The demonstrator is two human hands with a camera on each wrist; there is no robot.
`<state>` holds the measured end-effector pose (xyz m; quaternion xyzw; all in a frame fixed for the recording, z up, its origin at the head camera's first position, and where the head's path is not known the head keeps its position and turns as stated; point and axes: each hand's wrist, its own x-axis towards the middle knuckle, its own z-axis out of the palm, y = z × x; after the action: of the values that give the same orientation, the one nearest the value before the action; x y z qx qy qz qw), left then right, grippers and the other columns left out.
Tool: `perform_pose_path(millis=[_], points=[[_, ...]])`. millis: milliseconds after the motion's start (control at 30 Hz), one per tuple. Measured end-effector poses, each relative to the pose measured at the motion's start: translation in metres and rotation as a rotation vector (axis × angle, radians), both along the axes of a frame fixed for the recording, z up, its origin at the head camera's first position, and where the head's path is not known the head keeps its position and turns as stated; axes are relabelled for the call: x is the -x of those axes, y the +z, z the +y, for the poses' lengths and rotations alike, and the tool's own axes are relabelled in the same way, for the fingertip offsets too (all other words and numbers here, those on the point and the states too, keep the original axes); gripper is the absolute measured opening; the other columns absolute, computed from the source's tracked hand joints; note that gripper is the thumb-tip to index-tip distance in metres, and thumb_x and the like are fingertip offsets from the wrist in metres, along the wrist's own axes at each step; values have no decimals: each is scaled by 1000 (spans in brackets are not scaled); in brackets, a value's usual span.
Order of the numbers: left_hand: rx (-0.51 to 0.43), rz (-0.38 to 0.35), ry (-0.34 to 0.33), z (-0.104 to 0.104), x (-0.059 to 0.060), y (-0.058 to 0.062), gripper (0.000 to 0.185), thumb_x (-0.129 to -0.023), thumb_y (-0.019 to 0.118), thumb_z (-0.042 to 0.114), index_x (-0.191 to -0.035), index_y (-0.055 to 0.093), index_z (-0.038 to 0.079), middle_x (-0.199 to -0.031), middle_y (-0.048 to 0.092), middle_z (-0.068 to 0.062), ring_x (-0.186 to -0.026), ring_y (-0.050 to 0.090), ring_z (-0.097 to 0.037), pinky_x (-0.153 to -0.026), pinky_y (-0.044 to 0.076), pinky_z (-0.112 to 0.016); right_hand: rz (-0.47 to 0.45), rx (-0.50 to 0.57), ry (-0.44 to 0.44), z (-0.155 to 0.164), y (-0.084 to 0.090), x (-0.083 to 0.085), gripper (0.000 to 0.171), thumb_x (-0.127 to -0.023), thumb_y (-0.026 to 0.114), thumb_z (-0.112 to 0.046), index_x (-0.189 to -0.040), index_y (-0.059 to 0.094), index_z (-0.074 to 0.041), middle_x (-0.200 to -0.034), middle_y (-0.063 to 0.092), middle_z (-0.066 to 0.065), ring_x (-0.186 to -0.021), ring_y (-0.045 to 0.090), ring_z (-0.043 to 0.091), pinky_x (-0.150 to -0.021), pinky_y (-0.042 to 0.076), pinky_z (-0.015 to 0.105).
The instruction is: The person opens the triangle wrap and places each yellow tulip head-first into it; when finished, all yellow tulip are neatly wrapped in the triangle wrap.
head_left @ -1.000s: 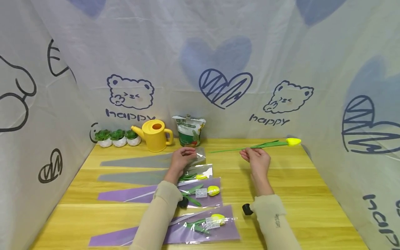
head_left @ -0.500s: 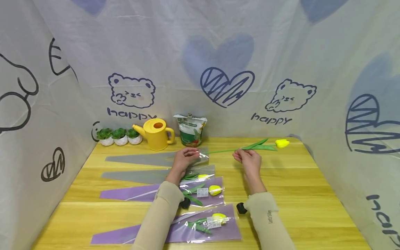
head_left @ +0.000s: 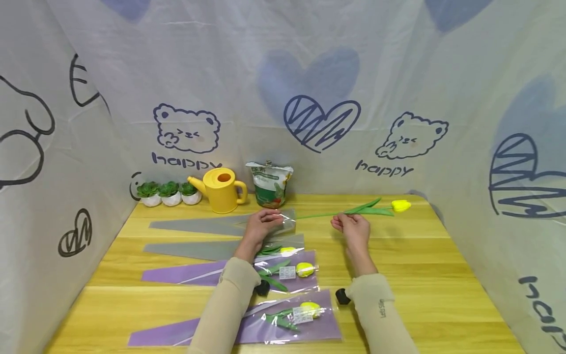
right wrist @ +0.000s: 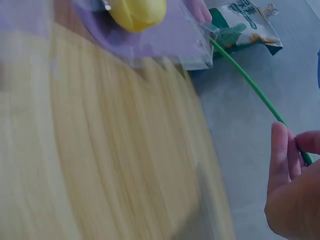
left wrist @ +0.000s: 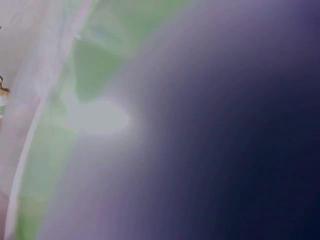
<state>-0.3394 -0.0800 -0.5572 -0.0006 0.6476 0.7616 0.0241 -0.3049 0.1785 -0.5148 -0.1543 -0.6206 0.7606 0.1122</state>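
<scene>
Nearest on the desk (head_left: 442, 275), wrapped tulips (head_left: 305, 268) in purple sleeves. Beyond them, left hand (head_left: 261, 225) pinches the grey sleeve's (head_left: 212, 227) mouth; right hand (head_left: 353, 227) pinches the yellow tulip's (head_left: 371, 210) stem, tip near that sleeve.

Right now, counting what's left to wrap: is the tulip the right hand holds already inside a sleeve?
No, the tulip pinched by the right hand is bare.

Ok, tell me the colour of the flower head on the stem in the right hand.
Yellow flower head; head view shows it best.
</scene>
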Motion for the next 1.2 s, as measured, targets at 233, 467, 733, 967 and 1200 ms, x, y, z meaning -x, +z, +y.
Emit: perform_pose_path(millis=[233, 467, 733, 967, 1200], points=[[48, 19, -20, 1, 0, -1, 34, -88, 78, -5, -120, 69, -10, -91, 80, -1, -79, 71, -3, -77, 56, -18, -22, 2, 92, -15, -3, 3, 30, -100, 64, -2, -121, 60, 18, -92, 76, 16, -74, 74, 12, -74, 62, 25], [49, 27, -23, 2, 0, -1, 32, -87, 78, -6, -118, 69, -11, -93, 80, -6, -79, 71, -3, -75, 57, -18, -52, -16, 146, -26, -11, 2, 28, -99, 67, -3, -119, 63, 16, -97, 76, 21, -74, 74, 11, -74, 62, 25], [132, 41, -36, 4, -3, 1, 29, -87, 78, -7, -115, 72, -7, -102, 79, -16, -82, 72, -6, -76, 56, -18, -51, -27, 187, -34, -17, 0, 28, -98, 69, -3, -118, 65, 17, -96, 76, 22, -72, 74, 12, -79, 63, 32], [174, 51, -53, 4, -5, 2, 30, -88, 76, -7, -118, 70, -9, -105, 78, -21, -87, 74, -12, -78, 56, -19, -49, -22, 194, -41, -18, 1, 28, -97, 70, -3, -117, 66, 16, -98, 76, 24, -73, 75, 14, -81, 63, 36], [168, 71, -32, 6, -4, 2, 29, -86, 79, -5, -115, 73, -5, -99, 79, -15, -83, 72, -8, -78, 56, -19, -61, -18, 207, -43, -20, 3, 26, -96, 71, -2, -116, 67, 15, -95, 76, 23, -71, 74, 13, -82, 63, 38]])
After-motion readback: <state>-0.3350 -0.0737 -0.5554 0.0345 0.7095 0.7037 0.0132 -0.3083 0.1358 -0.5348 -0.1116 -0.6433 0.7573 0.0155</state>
